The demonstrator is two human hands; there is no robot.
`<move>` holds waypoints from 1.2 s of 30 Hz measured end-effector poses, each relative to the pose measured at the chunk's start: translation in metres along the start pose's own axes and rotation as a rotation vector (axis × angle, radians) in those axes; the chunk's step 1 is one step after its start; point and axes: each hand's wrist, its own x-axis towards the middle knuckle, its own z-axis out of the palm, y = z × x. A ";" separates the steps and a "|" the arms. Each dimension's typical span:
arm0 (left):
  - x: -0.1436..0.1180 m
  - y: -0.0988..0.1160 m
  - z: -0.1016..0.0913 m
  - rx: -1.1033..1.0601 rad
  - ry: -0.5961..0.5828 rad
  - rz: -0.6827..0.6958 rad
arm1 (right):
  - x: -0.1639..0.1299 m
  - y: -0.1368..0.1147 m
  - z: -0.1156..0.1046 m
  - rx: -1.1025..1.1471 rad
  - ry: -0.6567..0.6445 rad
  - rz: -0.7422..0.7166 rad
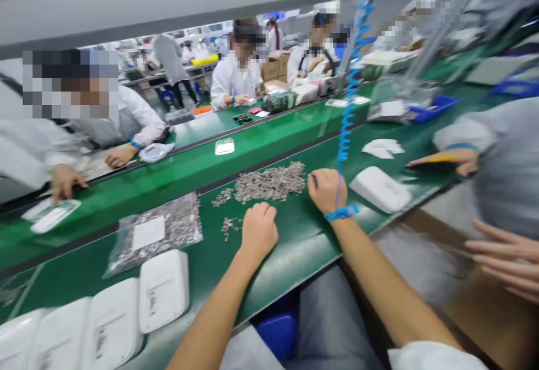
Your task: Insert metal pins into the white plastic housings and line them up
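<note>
My left hand [259, 228] rests knuckles-up on the green work surface [295, 246], fingers curled next to a small scatter of tiny grey metal parts [229, 227]. My right hand [327, 188], with a blue wrist strap [342, 213], lies at the right edge of a large pile of the same grey parts [269, 183], fingers bent onto it. Whether either hand pinches a part is hidden by the knuckles. A clear zip bag of grey parts [158, 234] with a white label lies to the left.
White plastic housings [163, 288] line the near left edge, and another one [380, 188] lies right of my right hand. A blue coiled cord [351, 95] hangs down. A neighbour's hands [450, 159] work at the right; people across the belt [269, 140] handle parts.
</note>
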 end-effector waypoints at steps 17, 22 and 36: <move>-0.005 0.000 0.024 -0.358 -0.015 0.127 | -0.047 -0.004 -0.080 0.181 -0.387 0.119; -0.005 0.003 0.021 -0.488 -0.020 -0.001 | -0.034 -0.051 -0.083 0.416 -0.543 0.018; 0.004 -0.025 0.028 -0.814 -0.001 -0.128 | -0.002 -0.076 -0.085 0.246 -0.718 -0.642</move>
